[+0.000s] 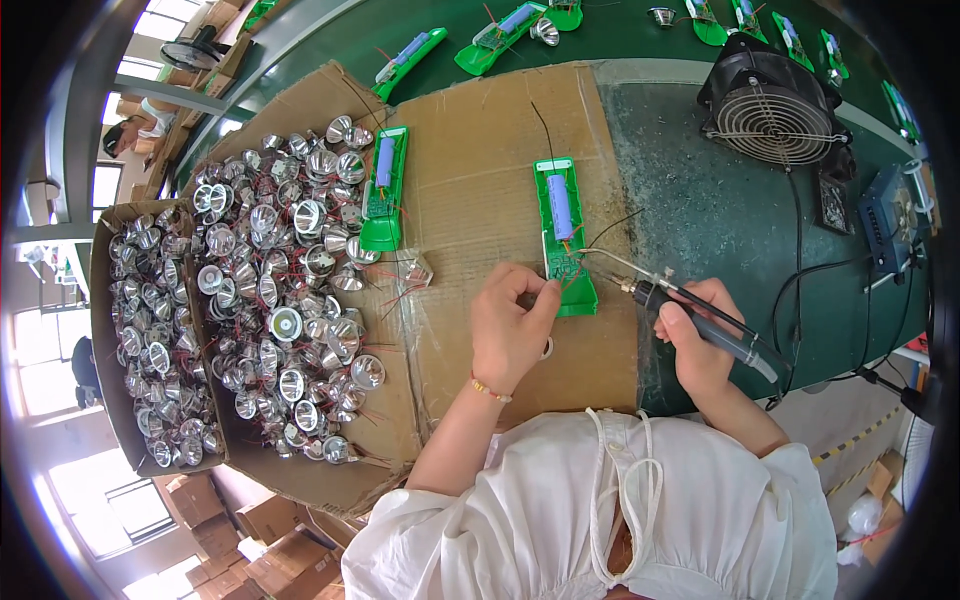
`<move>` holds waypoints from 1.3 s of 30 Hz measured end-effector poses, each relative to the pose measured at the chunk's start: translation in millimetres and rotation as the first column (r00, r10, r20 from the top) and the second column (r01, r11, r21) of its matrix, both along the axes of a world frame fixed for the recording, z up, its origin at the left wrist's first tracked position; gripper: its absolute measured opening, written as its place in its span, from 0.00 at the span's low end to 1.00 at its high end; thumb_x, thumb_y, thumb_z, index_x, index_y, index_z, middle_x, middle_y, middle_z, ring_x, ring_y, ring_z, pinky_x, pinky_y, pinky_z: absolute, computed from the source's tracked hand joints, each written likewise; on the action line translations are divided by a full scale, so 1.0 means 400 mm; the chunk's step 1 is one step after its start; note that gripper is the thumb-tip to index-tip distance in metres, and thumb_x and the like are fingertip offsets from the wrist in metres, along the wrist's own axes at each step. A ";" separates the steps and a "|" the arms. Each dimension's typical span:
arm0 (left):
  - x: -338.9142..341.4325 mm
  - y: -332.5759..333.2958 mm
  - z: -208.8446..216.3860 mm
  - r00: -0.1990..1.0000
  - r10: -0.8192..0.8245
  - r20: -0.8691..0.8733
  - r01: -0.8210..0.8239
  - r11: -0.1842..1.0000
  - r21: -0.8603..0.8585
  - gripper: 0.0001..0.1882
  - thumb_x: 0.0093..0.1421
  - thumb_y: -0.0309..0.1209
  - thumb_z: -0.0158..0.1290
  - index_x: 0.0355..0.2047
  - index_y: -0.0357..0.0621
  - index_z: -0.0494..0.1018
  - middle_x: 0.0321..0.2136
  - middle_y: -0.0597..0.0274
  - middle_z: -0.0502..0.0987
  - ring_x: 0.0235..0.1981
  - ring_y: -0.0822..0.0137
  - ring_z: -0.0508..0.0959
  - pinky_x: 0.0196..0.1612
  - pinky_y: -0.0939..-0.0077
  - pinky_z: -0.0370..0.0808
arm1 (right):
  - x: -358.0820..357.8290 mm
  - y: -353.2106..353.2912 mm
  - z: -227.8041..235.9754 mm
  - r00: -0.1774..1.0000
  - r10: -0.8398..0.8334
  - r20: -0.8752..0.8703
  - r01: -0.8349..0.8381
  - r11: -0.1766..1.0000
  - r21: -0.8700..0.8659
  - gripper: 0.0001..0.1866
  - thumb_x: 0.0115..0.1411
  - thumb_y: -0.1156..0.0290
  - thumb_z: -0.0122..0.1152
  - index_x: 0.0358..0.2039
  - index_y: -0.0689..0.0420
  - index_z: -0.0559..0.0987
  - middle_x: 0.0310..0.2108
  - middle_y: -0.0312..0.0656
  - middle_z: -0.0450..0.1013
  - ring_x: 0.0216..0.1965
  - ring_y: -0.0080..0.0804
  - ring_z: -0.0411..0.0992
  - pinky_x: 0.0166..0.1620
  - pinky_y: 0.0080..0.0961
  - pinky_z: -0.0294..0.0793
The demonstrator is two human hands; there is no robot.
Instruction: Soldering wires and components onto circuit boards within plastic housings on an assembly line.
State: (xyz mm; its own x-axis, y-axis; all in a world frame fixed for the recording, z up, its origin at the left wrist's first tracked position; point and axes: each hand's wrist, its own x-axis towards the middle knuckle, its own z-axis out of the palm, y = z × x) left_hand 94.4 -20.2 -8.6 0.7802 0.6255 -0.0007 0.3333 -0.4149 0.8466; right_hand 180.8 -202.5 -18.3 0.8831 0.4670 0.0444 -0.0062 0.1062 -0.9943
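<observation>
At the right part of the cardboard sheet (465, 160), noted one green casing (576, 232) with one purple battery (560, 208) and one circuit board (566, 265). Saw left hand (512, 325) at near left edge of casing, with thumb and fingertips drawn together beside the board; could not tell whether gripping anything. Recorded right hand (695, 330) closed round one soldering iron (735, 345), with tip pointing left toward the board; could not resolve contact. Farther left, counted a second casing (396, 190), just beside two boxes (270, 490) of silver reflectors (308, 215), too many to count. Along far side of green bench (640, 40), logged at least eight further casings (490, 45), some cut off. Noted far right one black fan (770, 120); nearer, toward right edge, one blue bench unit (885, 215).
</observation>
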 end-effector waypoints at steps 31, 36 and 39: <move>0.568 0.461 0.051 0.921 -0.050 -0.387 0.275 0.786 0.554 0.24 0.39 0.40 0.59 0.38 0.45 0.71 0.37 0.54 0.75 0.40 0.57 0.74 0.45 0.67 0.70 | 0.074 -0.083 -0.030 0.992 -0.061 -0.111 0.046 0.990 -0.136 0.09 0.49 0.75 0.64 0.27 0.59 0.71 0.22 0.36 0.71 0.23 0.16 0.67 0.27 0.16 0.67; 0.400 0.292 0.076 0.954 -0.094 -0.283 0.240 0.804 0.544 0.21 0.42 0.40 0.57 0.35 0.42 0.70 0.33 0.49 0.74 0.36 0.53 0.75 0.38 0.64 0.72 | 0.073 -0.079 -0.052 0.993 -0.115 -0.015 0.112 0.984 -0.142 0.08 0.50 0.78 0.59 0.27 0.61 0.68 0.22 0.37 0.67 0.21 0.18 0.66 0.24 0.15 0.66; 0.228 0.132 0.054 0.968 -0.176 -0.177 0.249 0.747 0.616 0.23 0.44 0.42 0.57 0.36 0.42 0.67 0.28 0.51 0.72 0.32 0.52 0.74 0.33 0.61 0.72 | 0.076 -0.080 -0.058 0.990 -0.143 -0.016 0.141 0.986 -0.086 0.09 0.49 0.76 0.62 0.28 0.61 0.70 0.23 0.35 0.68 0.23 0.16 0.64 0.27 0.14 0.64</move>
